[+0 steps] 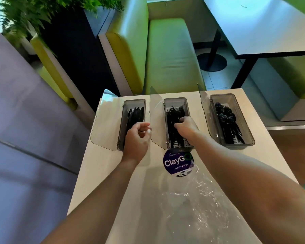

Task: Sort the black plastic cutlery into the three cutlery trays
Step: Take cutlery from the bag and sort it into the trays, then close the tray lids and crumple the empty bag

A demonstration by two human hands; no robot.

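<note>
Fingers of right hand curl around forks in middle tray.

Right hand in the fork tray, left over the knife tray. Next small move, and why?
Probably release and lift the right hand out of the fork tray: its fingers curl on forks already lying in the pile there. The left hand hovers loosely curled over the knife tray, apparently holding nothing.
</note>
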